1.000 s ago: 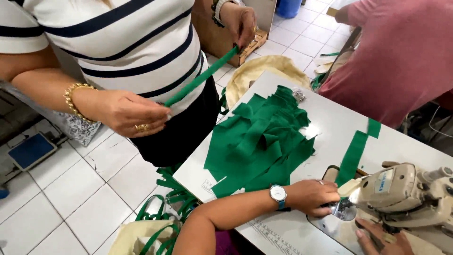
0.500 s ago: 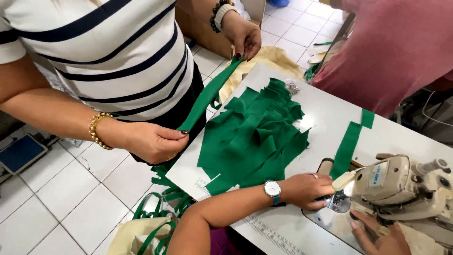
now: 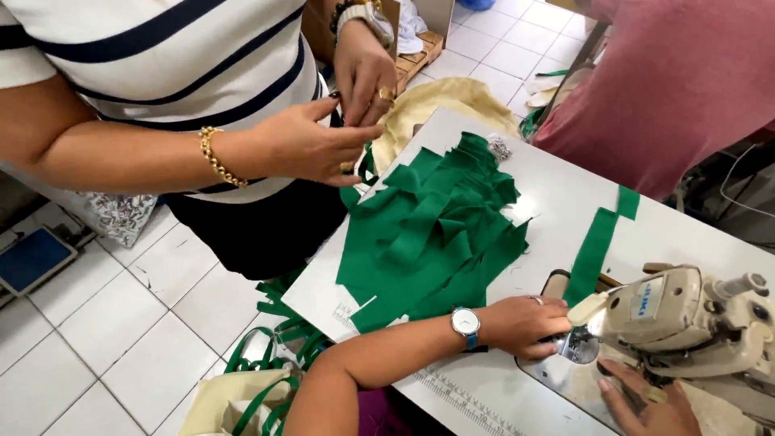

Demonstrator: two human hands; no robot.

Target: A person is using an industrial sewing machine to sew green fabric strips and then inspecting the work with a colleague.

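White table [image 3: 565, 202] fills right half. Green pile [image 3: 428, 234] at centre. Sewing machine [image 3: 686, 315] at 4 o'clock. Green strip [image 3: 593, 250] runs from 2 o'clock down toward needle. Left hand [image 3: 521, 323], watch on wrist, flat on table, fingers pressing strip end at machine foot; not clenched. Right hand [image 3: 646, 404] at 5 o'clock, partly under machine, fingers spread, grasp: cannot tell. Co-worker's hands [image 3: 339, 121] at 11 o'clock, pinched together above pile edge.

bare white table [image 3: 557, 202] lies open toward the far corner; green strip pile [image 3: 436, 234] fills the near-left edge, sewing machine [image 3: 686, 319] blocks the right end.
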